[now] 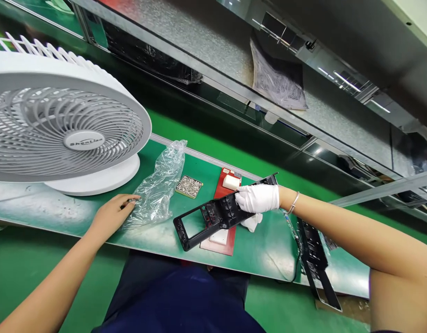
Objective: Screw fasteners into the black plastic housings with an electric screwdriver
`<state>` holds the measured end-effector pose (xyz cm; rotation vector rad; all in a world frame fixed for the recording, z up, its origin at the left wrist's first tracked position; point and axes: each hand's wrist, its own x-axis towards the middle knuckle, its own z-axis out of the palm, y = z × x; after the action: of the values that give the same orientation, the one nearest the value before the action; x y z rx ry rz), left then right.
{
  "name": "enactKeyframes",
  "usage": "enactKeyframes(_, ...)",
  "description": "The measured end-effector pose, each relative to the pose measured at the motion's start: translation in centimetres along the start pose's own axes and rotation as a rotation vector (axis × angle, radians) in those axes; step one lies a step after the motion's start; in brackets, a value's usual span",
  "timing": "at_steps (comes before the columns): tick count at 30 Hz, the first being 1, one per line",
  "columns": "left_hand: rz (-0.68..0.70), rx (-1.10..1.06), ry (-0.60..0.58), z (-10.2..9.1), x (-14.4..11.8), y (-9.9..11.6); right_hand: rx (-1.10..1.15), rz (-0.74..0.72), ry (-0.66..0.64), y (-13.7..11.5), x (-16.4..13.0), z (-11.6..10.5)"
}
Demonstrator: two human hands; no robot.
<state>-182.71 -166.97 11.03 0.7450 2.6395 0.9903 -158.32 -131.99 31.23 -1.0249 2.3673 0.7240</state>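
Gloved right hand (257, 198) has a closed grip on the black plastic frame (213, 217) over the red pad (220, 217) at 6 o'clock, bare left hand (113, 210) pinching the plastic bag (157, 187) — frame could easily tip off the table (60, 210).

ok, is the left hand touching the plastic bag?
Touching. The head view shows the left hand with its fingertips on the edge of the clear plastic bag lying on the green table, no gap visible.

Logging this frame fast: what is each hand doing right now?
Left hand: bare, fingertips pinching the edge of the clear plastic bag.
Right hand: white-gloved, closed on the black plastic frame.
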Motion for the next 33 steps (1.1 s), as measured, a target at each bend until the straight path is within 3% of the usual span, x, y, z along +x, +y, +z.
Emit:
enactKeyframes(15, -0.1, -0.006, 0.012, -0.3, -0.5, 1.4, 0.06, -0.092, -0.013, 1.8, 2.7, 4.6)
enactKeyframes(22, -0.047, -0.054, 0.07, 0.0, -0.5, 1.2, 0.078, -0.046, 0.008, 2.5, 3.6, 6.4)
enactKeyframes(27, -0.084, -0.285, 0.102, 0.1, -1.1, 1.5, 0.056, -0.024, 0.062, 1.7, 3.6, 5.1)
enactKeyframes(33, -0.227, -0.768, -0.122, 0.5, -1.7, 2.7, -0.014, -0.071, 0.166, 1.2, 4.9, 1.7)
